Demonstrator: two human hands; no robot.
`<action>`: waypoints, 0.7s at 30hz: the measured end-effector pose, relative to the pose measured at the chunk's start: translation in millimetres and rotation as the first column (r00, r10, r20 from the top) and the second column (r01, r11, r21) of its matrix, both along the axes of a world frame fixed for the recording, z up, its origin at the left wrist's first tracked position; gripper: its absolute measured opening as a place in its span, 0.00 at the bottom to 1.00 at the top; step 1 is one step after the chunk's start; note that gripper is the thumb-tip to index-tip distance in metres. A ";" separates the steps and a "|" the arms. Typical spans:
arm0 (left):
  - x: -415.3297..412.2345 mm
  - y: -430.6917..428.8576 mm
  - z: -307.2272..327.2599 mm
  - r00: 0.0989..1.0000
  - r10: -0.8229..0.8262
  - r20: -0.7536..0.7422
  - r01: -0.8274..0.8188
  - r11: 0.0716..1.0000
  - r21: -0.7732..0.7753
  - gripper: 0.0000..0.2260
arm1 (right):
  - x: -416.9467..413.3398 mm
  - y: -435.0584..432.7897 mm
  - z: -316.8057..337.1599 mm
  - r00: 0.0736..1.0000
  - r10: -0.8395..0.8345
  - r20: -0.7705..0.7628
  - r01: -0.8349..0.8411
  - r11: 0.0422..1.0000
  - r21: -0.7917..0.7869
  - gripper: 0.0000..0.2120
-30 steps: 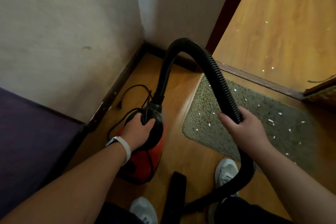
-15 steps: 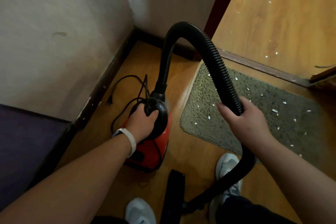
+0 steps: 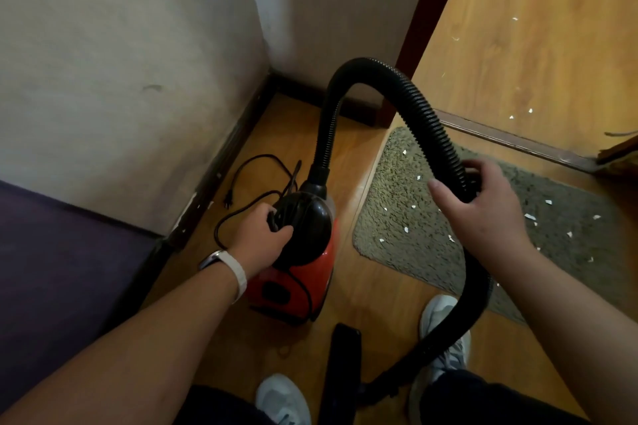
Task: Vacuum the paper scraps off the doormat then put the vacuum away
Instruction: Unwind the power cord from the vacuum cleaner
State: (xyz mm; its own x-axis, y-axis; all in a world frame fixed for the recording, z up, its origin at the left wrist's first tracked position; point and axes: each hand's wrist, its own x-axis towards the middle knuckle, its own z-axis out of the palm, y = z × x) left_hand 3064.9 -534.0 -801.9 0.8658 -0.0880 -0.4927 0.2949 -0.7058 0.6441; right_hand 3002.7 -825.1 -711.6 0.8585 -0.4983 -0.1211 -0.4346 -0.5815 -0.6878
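Note:
A red vacuum (image 3: pixel 297 286) with a black top stands on the wood floor near the wall corner. My left hand (image 3: pixel 259 235) grips the handle on its black top, where the cord runs. The ribbed black hose (image 3: pixel 390 79) arches up from the vacuum and down to the right. My right hand (image 3: pixel 483 214) holds the hose loosely, thumb spread and fingers curled round it. The black nozzle (image 3: pixel 341 355) lies on the floor between my shoes. A grey-green doormat (image 3: pixel 407 235) lies to the right, strewn with several white paper scraps (image 3: pixel 530 216).
The black power cord (image 3: pixel 248 162) loops on the floor, its plug (image 3: pixel 228 200) loose by the skirting board. A purple surface (image 3: pixel 51 269) fills the left. A wooden door (image 3: pixel 535 28) and threshold (image 3: pixel 511 138) lie beyond the mat, with more scraps. My shoes (image 3: pixel 438 314) stand below.
My right hand has loosened on the hose, thumb now spread. My left hand shifted slightly left on the vacuum's top. The view has tilted a little.

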 end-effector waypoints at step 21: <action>-35.9 22.3 77.0 0.994 -0.062 -0.087 0.029 0.941 -0.338 0.08 | 10.9 118.7 -51.0 0.810 0.408 -0.421 -0.298 0.905 0.302 0.14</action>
State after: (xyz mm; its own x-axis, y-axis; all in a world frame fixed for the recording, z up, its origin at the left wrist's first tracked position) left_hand 3029.0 -511.7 -724.9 0.8075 -0.3009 -0.5073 0.3388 -0.4673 0.8166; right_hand 3013.7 -706.4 -762.6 0.7830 -0.0867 -0.6160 -0.5256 -0.6218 -0.5806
